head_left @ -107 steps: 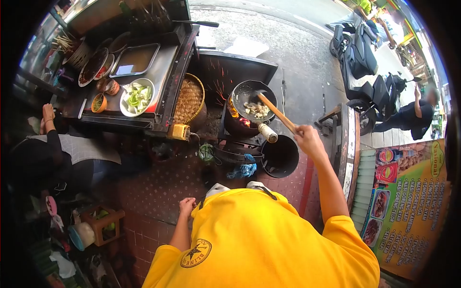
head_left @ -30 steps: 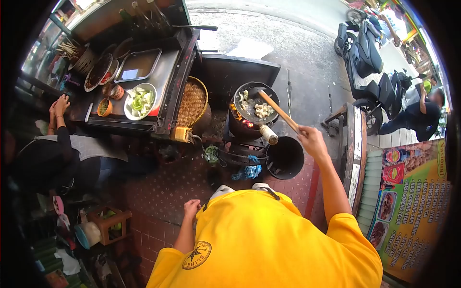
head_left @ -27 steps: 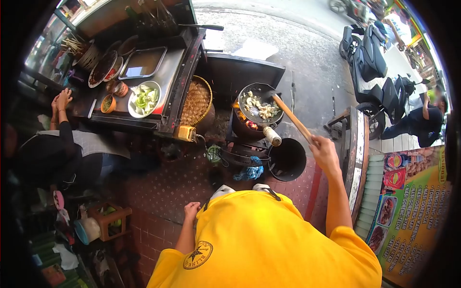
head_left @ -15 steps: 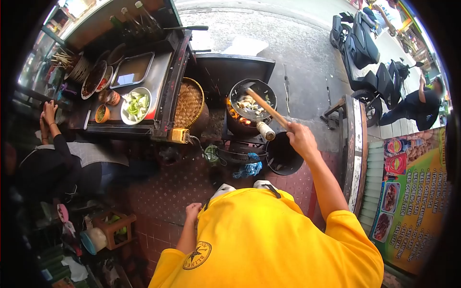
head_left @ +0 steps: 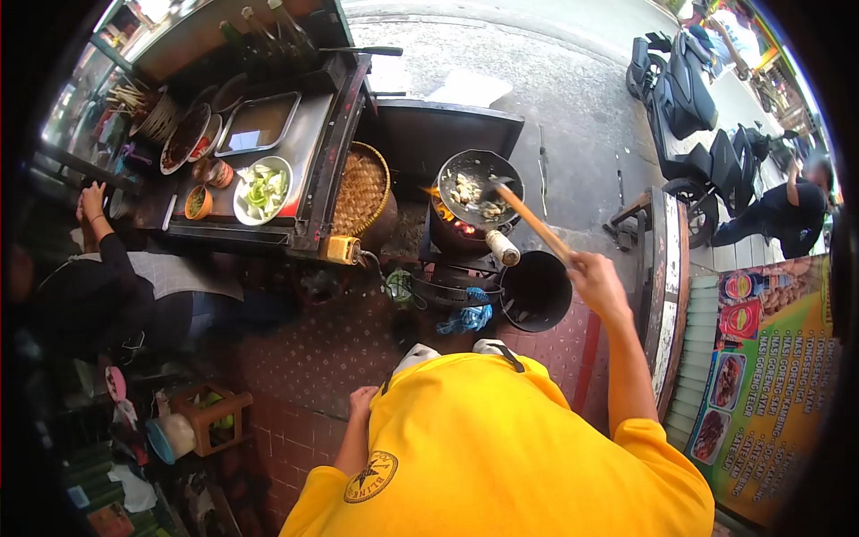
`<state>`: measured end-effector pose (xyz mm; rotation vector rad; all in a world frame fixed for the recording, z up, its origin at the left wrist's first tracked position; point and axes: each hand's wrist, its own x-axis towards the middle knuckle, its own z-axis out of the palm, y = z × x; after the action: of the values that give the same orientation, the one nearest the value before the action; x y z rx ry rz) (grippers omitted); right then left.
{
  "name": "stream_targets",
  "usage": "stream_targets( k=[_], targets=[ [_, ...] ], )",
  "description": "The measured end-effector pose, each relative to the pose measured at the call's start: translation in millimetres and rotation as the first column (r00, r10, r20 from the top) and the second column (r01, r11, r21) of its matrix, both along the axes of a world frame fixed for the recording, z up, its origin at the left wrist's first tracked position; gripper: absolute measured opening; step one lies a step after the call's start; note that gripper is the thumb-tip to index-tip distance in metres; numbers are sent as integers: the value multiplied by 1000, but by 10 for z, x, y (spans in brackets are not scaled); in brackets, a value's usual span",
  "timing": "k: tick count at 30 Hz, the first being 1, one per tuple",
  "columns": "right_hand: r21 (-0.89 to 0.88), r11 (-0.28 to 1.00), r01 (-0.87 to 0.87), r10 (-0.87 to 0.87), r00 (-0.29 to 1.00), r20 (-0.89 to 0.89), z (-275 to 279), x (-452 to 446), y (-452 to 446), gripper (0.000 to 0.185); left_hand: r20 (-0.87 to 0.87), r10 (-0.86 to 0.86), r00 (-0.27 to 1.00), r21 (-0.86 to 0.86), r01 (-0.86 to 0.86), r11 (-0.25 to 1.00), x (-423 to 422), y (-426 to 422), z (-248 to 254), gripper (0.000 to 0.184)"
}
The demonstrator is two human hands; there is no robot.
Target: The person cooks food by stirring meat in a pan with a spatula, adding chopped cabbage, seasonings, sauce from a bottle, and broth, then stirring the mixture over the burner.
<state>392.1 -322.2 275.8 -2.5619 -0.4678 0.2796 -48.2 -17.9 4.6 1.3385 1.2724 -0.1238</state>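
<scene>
My right hand [head_left: 595, 279] is closed around the wooden handle of a spatula [head_left: 537, 220], whose metal end is down in the wok. Pale chopped pieces of food lie in the dark wok [head_left: 454, 208], which has a light-coloured grip pointing toward me. Flames [head_left: 435, 191] and glowing coals show at the stove [head_left: 458, 245] under it. My left hand [head_left: 361, 403] hangs by my side near the yellow shirt, its fingers curled in, with nothing visible in them.
Left of the stove stands a cart counter [head_left: 309, 134] with a bowl of cut greens [head_left: 264, 190], a metal tray [head_left: 260, 123] and bottles. A woven basket [head_left: 361, 188] and black bucket [head_left: 537, 291] are near. A seated person [head_left: 107, 286] is left; motorbikes [head_left: 684, 98] stand right.
My right hand and the spatula have moved right and toward me; the spatula's end has gone from the wok's middle to its right side. The left hand stays low by my side.
</scene>
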Motion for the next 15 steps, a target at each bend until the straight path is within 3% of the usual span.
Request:
stream_targets(
  k=[1,5,7,10,11,13,15],
  targets=[
    [27,999,-21,21,999,-26,-93,-16,40,27,-8,-70,998,23,70,997,-26,6,-5,14],
    [28,997,-76,74,996,48,-158,-108,273,32,-51,-85,995,-5,85,996,33,31,41,14],
    [-36,995,-97,98,994,51,-186,-31,316,33,-14,36,999,-30,-36,999,177,63,86,13],
    [-84,996,-33,50,977,208,-279,109,285,26,-1,69,998,-119,-68,991,343,146,151,12],
    [-79,996,-40,56,976,211,-215,133,242,26,2,76,997,-114,-75,991,404,163,165,12],
    [-218,976,1,5,1000,24,177,44,223,27,73,165,984,-141,-154,978,406,187,227,12],
    [-171,985,1,7,999,50,65,72,139,27,47,152,987,-135,-145,980,429,144,268,12]
  ],
)
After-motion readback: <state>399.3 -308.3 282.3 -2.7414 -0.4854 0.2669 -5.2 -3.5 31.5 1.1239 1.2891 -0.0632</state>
